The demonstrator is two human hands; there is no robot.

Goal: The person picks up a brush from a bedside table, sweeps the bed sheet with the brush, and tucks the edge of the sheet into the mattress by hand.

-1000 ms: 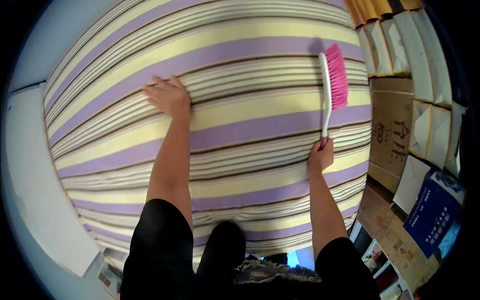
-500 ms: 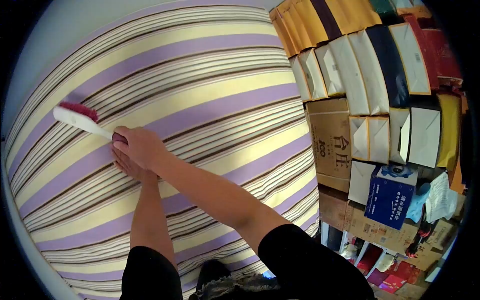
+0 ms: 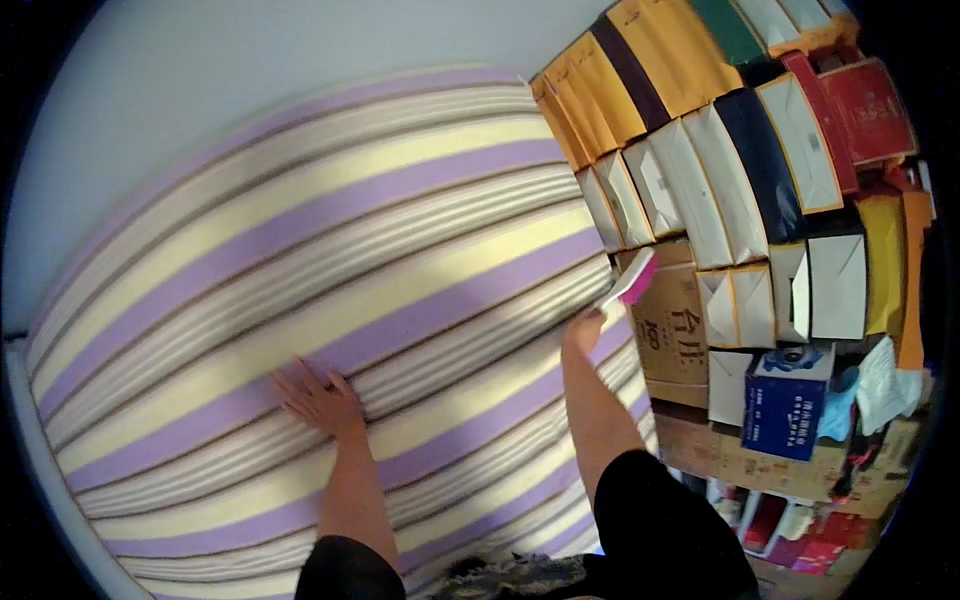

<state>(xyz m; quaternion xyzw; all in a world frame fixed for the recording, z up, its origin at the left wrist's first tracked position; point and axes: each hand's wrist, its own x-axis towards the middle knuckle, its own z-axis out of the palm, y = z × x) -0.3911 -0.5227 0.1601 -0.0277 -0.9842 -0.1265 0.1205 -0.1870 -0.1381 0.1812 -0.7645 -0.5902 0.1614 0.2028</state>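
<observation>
A striped sheet (image 3: 430,335) in purple, cream, grey and brown covers the bed in front of me. My left hand (image 3: 322,402) rests flat on it near the middle, fingers spread. Over by the right edge of the bed, my right hand (image 3: 584,330) is wrapped round the handle of a bed brush (image 3: 628,280). The brush has a white back and pink bristles, which face right toward the stacked boxes. Its head points up and away from me, overlapping a brown carton in this view.
Boxes and paper bags, white, orange and navy (image 3: 768,160), are stacked along the right side of the bed. The brown carton (image 3: 672,345) and a blue box (image 3: 783,415) stand lower in the stack. A pale wall (image 3: 250,50) rises beyond the far edge.
My right hand has swung the bed brush from the left of the bed to its right edge. My left hand has parted from the right and now lies flat, slightly lower.
</observation>
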